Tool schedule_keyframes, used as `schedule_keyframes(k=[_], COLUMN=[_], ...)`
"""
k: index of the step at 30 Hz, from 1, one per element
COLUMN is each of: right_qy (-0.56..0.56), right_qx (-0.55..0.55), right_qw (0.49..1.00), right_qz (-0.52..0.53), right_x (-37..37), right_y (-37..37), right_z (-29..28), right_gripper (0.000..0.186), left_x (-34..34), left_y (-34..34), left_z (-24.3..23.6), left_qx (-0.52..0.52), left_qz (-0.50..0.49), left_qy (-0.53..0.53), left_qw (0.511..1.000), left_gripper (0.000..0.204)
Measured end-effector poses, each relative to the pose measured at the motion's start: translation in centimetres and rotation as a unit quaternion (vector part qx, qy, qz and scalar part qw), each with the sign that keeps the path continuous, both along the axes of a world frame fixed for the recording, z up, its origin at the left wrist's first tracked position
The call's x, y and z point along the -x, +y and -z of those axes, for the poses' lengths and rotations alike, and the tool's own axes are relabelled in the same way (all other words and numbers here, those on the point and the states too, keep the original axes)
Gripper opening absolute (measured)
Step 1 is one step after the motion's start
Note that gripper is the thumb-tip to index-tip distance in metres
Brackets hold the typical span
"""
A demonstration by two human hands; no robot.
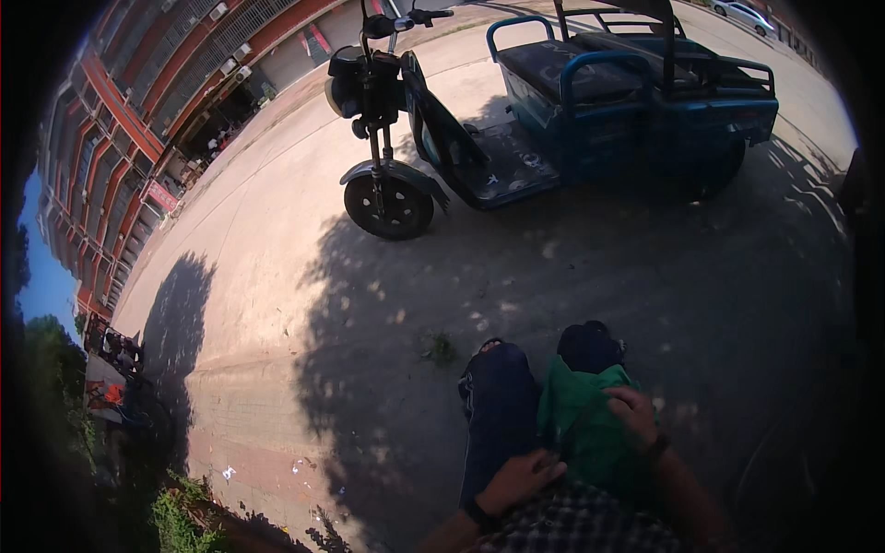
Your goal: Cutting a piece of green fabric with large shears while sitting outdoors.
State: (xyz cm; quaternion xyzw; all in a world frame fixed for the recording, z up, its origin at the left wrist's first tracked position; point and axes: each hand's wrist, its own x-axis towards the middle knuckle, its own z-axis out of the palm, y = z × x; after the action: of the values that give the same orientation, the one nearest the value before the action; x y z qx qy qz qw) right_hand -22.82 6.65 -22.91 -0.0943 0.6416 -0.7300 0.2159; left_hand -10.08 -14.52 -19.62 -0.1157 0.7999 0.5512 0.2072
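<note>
A piece of green cloth is draped over my right knee and thigh. At its lower left edge, my left hand rests over my lap with its fingers pressed together; shade hides what they grip. Farther up, on the cloth's right side, my right hand has bent fingers drawn close together over the fabric. Whatever is between those fingertips is too small and dark to make out. Both wrists wear dark bands. Dark trousers cover my legs, and a checked garment shows at my waist.
A blue cargo tricycle stands ahead on the concrete, partly in shade. Weeds sprout near my left foot. Other parked vehicles and green bushes are at the left. Behind runs a red-and-grey building; a car is far right.
</note>
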Motion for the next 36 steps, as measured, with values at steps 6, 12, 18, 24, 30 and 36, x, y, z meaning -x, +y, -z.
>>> schedule_keyframes(k=[6,12,18,24,30,36], right_qy=[0.048,0.019,0.011,0.023,-0.002,0.006], right_qx=[-0.049,-0.028,-0.038,-0.055,-0.034,-0.046], right_qw=[0.998,0.999,0.999,0.998,0.999,0.999], right_qz=[-0.009,0.024,0.013,0.013,0.03,0.025], right_x=[1.6,0.9,0.7,0.9,0.7,0.7], right_y=[-1.2,-0.5,-0.5,-0.8,-1.2,-1.3], right_z=[-0.2,0.3,0.6,0.7,0.5,0.6], right_gripper=[0.024,0.025,0.024,0.023,0.022,0.023], left_x=[1.1,1.4,1.1,1.0,1.2,1.2], left_y=[-1.1,-0.3,-0.5,-0.5,-0.8,-0.8], left_z=[0.9,0.5,0.7,1.5,0.3,0.4], left_qx=[-0.037,-0.022,-0.024,-0.036,-0.005,-0.015], left_qz=[-0.061,-0.011,-0.018,-0.091,-0.035,-0.07], left_qy=[0.009,-0.023,0.008,0.001,0.016,0.013], left_qw=[0.997,0.999,1.0,0.995,0.999,0.997], left_gripper=[0.034,0.029,0.036,0.034,0.034,0.038])
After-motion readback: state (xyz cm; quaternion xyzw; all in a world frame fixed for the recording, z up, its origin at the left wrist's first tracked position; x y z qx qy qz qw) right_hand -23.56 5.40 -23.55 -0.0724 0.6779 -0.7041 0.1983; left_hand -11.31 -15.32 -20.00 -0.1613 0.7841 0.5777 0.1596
